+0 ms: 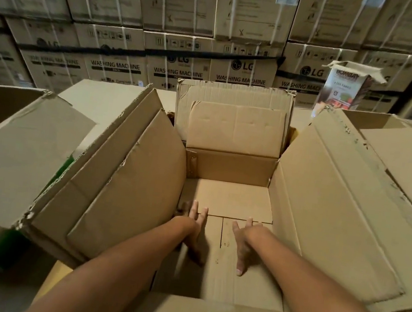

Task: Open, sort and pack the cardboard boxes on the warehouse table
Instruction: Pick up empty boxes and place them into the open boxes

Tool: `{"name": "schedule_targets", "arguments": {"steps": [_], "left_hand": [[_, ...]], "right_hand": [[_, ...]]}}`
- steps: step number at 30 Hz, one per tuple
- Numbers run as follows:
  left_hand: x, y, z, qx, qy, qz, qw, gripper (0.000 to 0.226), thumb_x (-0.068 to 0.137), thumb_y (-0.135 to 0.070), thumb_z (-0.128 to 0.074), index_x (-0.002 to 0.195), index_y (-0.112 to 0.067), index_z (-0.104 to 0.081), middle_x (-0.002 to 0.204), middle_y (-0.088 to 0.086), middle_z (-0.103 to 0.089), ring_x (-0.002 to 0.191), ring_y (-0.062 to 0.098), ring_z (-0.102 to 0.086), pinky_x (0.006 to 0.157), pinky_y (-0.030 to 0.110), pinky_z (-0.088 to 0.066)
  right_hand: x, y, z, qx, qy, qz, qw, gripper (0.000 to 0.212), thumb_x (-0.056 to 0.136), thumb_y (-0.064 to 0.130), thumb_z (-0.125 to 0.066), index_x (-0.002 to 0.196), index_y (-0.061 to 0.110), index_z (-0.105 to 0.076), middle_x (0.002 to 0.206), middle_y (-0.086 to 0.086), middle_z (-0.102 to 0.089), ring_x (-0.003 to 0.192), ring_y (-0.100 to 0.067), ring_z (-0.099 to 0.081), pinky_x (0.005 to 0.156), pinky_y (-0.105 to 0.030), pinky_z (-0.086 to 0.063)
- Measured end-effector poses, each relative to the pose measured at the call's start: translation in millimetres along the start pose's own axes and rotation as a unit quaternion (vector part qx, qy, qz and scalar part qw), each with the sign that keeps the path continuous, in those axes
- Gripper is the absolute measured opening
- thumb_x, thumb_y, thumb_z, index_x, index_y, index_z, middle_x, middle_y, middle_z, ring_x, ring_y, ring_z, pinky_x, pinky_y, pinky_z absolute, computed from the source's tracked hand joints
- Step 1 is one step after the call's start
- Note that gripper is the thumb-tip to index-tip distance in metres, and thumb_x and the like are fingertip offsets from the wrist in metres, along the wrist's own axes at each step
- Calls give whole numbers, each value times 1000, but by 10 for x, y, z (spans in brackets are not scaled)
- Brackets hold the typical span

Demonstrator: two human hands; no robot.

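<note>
Cardboard box (337, 198) stands open; left hand (194, 228) and right hand (245, 241) press flat, fingers spread, on its bottom flaps (228, 200).

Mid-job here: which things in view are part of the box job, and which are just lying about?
In the job: open centre box, left hand and right hand flat on its floor flaps; left open box; right open box.
Lying about: stacked washing-machine cartons; small printed carton.
</note>
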State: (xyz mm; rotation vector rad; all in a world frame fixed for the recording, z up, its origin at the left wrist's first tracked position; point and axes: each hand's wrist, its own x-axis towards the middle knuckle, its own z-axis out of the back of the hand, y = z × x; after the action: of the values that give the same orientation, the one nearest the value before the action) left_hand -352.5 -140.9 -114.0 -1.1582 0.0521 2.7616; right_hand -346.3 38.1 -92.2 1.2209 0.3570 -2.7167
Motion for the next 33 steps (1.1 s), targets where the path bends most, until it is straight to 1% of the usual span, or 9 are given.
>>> {"name": "schedule_targets", "arguments": {"steps": [3,5,9,12,15,19,25,29,33], "left_hand": [[-135,-9,144,54,-23,3,998,139,69,-63,-80,154,-25,24,157,13,36,148,42,19,121,57,-15],[-260,-3,319,79,-65,17,995,126,78,-67,-69,157,-19,16,159,18,32,149,41,19,121,55,-13],[-588,44,711,63,-175,20,982,118,81,-68,-65,159,-18,8,161,16,27,151,35,18,121,57,-15],[-947,57,873,42,-235,1,971,109,86,-66,-61,159,-18,3,163,16,22,152,34,15,120,56,-17],[-1357,-25,899,41,-281,-24,959,97,92,-58,-57,160,-17,-2,163,19,20,152,35,13,121,56,-18],[-1966,-272,685,87,-362,-49,927,94,94,-54,-56,160,-16,-2,162,21,21,152,35,13,122,55,-15],[-3137,-683,136,111,-492,-77,860,92,95,-54,-53,160,-20,3,161,16,26,150,30,21,124,51,-8],[-3871,-844,-504,1,-573,-68,816,87,96,-54,-51,159,-26,2,163,6,24,150,23,23,124,44,-1],[-4376,-851,-1329,-124,-642,-83,752,75,96,-53,-51,158,-30,-14,167,-4,2,153,14,9,122,41,-8]], "right_hand": [[-140,-85,203,77,-54,56,994,119,67,49,-89,158,19,-19,162,-8,-28,143,-32,-37,112,-43,-39],[-291,-122,316,110,-123,70,984,115,68,52,-87,156,13,-24,158,-8,-39,141,-29,-42,112,-40,-39],[-769,-214,553,126,-253,91,955,107,78,51,-80,158,12,-21,160,-14,-32,146,-31,-32,116,-34,-32],[-1230,-294,674,143,-318,97,932,106,80,53,-76,160,19,-16,164,-17,-20,151,-31,-22,119,-38,-27],[-1710,-365,620,167,-389,102,900,98,85,51,-72,160,26,-15,166,-13,-13,150,-30,-25,118,-42,-31],[-2309,-436,263,161,-494,113,847,88,90,51,-65,159,34,-13,167,-3,-13,148,-25,-30,113,-43,-38],[-3156,-422,-476,195,-558,171,788,84,91,51,-63,158,38,-13,166,0,-16,149,-23,-27,116,-43,-33],[-3738,-294,-1096,288,-609,226,704,78,93,43,-65,157,36,-20,164,2,-25,148,-19,-30,118,-39,-30],[-4155,-74,-1780,375,-645,256,615,73,90,37,-70,153,33,-33,156,3,-40,136,-21,-48,109,-46,-45]]}}
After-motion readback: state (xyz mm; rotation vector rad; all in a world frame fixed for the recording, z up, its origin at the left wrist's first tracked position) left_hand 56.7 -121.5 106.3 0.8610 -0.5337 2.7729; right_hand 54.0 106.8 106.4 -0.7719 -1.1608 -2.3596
